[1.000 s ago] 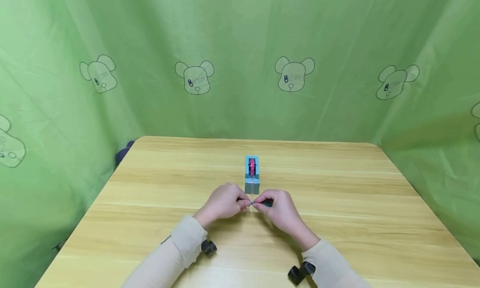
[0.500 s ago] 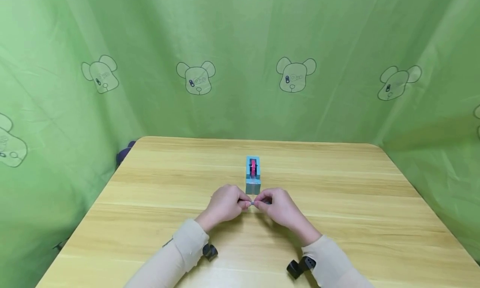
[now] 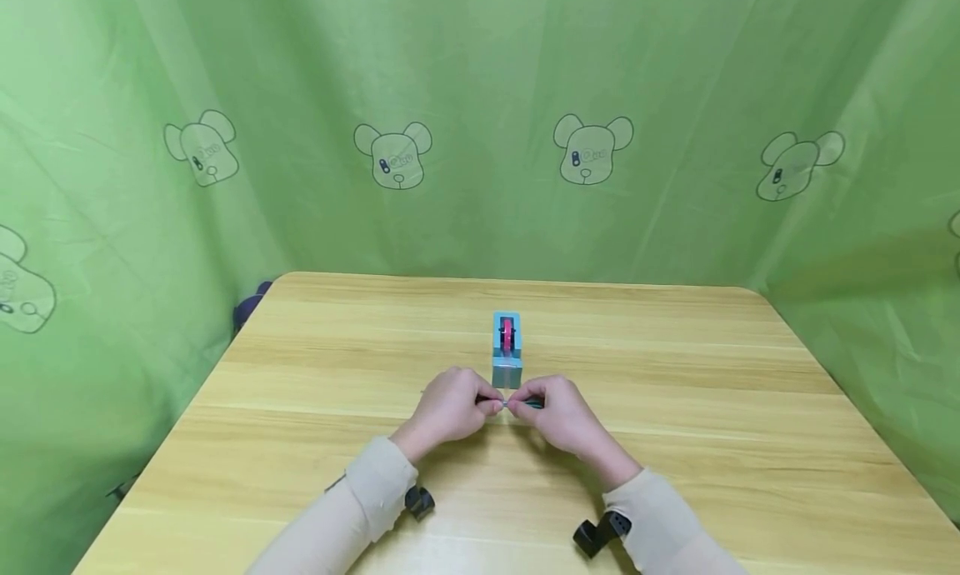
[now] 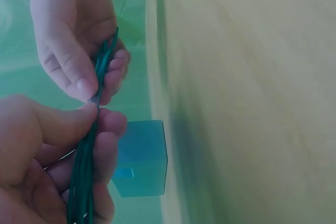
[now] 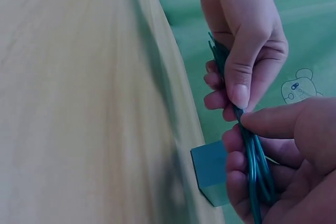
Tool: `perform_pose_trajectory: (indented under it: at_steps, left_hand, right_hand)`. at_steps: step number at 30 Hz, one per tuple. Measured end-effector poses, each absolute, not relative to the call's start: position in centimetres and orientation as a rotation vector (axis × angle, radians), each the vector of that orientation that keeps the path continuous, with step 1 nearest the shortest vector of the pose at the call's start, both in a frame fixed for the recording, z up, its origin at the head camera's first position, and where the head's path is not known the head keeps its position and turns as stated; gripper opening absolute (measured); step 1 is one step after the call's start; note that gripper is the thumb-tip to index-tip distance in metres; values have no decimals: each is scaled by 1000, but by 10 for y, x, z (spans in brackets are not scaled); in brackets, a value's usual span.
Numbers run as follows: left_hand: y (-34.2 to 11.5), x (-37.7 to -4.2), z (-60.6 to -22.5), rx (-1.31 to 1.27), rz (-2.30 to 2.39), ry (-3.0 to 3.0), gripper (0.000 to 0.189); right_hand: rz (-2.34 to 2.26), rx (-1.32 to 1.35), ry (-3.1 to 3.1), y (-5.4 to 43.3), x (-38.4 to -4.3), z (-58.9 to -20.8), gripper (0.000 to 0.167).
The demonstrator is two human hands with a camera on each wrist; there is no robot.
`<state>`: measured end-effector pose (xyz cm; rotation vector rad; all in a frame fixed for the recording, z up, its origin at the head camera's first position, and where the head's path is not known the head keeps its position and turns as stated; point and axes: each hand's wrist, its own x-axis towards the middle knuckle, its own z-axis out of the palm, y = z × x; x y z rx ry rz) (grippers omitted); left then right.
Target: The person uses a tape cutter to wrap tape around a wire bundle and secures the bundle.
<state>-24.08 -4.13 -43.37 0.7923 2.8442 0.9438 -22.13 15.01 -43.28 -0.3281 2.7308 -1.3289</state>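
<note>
My left hand (image 3: pixel 450 404) and right hand (image 3: pixel 558 412) meet fingertip to fingertip over the table. Between thumbs and forefingers they pinch a thin bundle of green wires (image 4: pixel 83 174), each hand on its own side of the middle. The wires run through both palms, and loose ends (image 5: pixel 214 51) show past the fingers of the left hand in the right wrist view. A small greyish wrap (image 4: pixel 95 99) sits at the pinched middle, mostly hidden by the thumbs. Just beyond the hands stands a blue tape dispenser (image 3: pixel 507 375) with a pink-cored roll (image 3: pixel 507 336); a faint clear strip reaches from its front toward the fingers.
The wooden table (image 3: pixel 337 342) extends around the hands on all sides. A green curtain (image 3: pixel 480 50) with bear-head prints hangs behind and beside it. Black wrist cameras (image 3: pixel 420 502) hang below the beige sleeves. Something purple (image 3: pixel 247 307) shows behind the table's left edge.
Both hands keep their pinch in nearly the same spot. The green wires beside the right fingers became harder to see, then show again. The head view has shifted slightly.
</note>
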Motion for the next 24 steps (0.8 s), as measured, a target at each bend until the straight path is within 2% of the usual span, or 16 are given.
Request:
perform_pose_trajectory:
  at_steps: [17,24]
  left_hand:
    - [-46,-254,-424,888,906,2614,21]
    - [-44,-253,-427,878,883,2657,22]
  right_hand:
    - [-1389,-409,2837,150,-220,-441,5]
    - [-1341,-367,2896,148,-219,-441,5]
